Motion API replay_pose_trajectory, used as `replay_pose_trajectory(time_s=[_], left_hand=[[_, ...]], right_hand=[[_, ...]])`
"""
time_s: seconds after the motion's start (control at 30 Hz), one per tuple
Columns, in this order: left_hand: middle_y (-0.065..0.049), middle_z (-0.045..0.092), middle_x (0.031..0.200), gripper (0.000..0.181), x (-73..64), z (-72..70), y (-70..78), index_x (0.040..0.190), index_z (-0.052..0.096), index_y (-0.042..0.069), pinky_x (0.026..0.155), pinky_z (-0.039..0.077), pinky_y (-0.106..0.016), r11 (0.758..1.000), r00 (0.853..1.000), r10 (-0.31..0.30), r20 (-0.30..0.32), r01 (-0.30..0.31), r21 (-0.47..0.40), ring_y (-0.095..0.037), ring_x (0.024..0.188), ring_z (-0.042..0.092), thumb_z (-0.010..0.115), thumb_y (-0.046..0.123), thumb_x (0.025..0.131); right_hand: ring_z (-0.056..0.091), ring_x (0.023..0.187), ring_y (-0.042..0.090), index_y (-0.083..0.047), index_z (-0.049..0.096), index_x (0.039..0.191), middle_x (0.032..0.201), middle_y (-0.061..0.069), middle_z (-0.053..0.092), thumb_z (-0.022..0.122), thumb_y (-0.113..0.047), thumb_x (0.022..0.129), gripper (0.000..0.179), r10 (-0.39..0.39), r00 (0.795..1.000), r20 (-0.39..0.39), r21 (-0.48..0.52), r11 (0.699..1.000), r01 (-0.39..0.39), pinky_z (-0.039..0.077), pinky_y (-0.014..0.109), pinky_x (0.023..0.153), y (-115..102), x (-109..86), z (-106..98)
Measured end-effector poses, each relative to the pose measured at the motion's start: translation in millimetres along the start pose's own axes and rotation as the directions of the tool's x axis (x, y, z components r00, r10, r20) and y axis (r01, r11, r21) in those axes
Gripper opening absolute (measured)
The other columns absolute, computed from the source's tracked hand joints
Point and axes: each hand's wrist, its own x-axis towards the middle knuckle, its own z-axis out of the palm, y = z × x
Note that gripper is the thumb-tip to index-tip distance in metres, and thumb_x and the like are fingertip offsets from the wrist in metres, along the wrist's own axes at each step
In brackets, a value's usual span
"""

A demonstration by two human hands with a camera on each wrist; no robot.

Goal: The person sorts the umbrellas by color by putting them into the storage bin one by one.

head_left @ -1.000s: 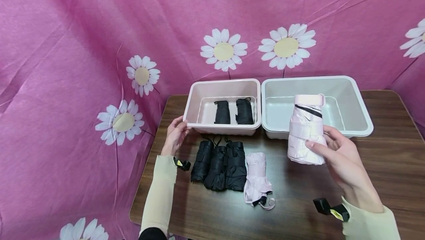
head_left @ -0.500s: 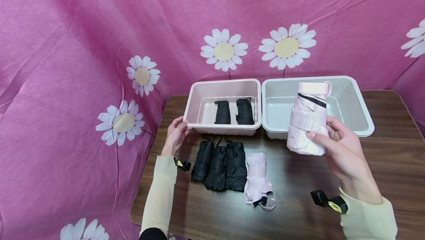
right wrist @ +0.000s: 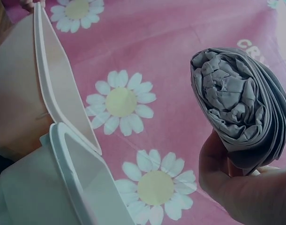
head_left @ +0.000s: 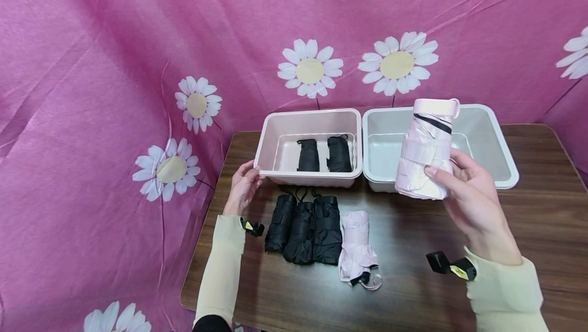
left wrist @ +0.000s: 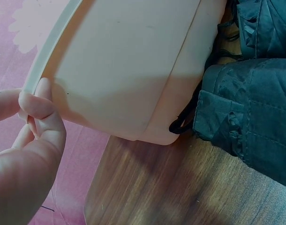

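My right hand [head_left: 475, 204] grips a pale pink folded umbrella [head_left: 424, 153], handle end up and slightly tilted, in front of the pale green bin [head_left: 381, 181]. In the right wrist view the rolled fabric end of that umbrella [right wrist: 232, 93] faces the camera. My left hand [head_left: 243, 184] pinches the rim of the pale pink bin [head_left: 308, 176] at its front left corner; thumb and fingers show on the rim in the left wrist view. Two black folded umbrellas [head_left: 308, 156] lie inside the pink bin. Part of the green bin's inside is hidden behind the held umbrella.
Several black folded umbrellas [head_left: 300, 232] lie in a row on the wooden table [head_left: 413, 291], before the pink bin. Beside them lies another pale pink folded umbrella [head_left: 357, 248] with a strap loop. A pink flowered cloth [head_left: 229, 26] hangs behind the bins, which stand side by side.
My right hand has raised the pink umbrella, from low at the green bin's front edge to higher before it. The left hand stays on the pink bin's rim.
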Motion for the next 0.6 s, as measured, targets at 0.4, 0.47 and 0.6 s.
replay_pose_trajectory(time_s=[0.4, 0.47, 0.6], left_hand=[[0.001, 0.064, 0.082, 0.027, 0.7, -0.6, -0.7, 0.121, 0.048, 0.008, 0.052, 0.044, -0.016, 1.0, 1.0, -0.004, -0.007, 0.004, 0.018, -0.008, 0.061, 0.059, 0.05, -0.002, 0.096], [0.001, 0.064, 0.081, 0.027, 0.5, -0.6, -0.8, 0.121, 0.048, 0.008, 0.052, 0.044, -0.016, 1.0, 1.0, -0.001, -0.006, 0.002, 0.018, -0.008, 0.062, 0.059, 0.051, -0.002, 0.096], [0.001, 0.063, 0.082, 0.028, 0.2, -0.4, -0.8, 0.121, 0.049, 0.008, 0.053, 0.044, -0.015, 1.0, 1.0, 0.002, -0.007, -0.001, 0.02, -0.008, 0.062, 0.059, 0.053, -0.001, 0.095]], right_hand=[[0.069, 0.087, 0.011, -0.007, 0.057, 0.121, 0.102, 0.005, 0.073, 0.055, 0.013, 0.089, 0.038, 0.046, 0.993, -0.111, 0.002, 0.999, -0.046, 0.057, 0.023, 0.068, 7.8, 14.6, -8.4], [0.069, 0.084, 0.009, -0.008, 0.059, 0.119, 0.099, 0.003, 0.073, 0.058, 0.012, 0.088, 0.037, 0.06, 0.989, -0.137, -0.023, 0.998, -0.063, 0.057, 0.022, 0.066, 11.4, 18.8, -11.4], [0.069, 0.08, 0.006, -0.009, 0.056, 0.117, 0.093, -0.001, 0.074, 0.063, 0.008, 0.086, 0.036, 0.073, 0.979, -0.191, -0.101, 0.99, -0.094, 0.056, 0.019, 0.064, 21.5, 29.1, -17.6]])
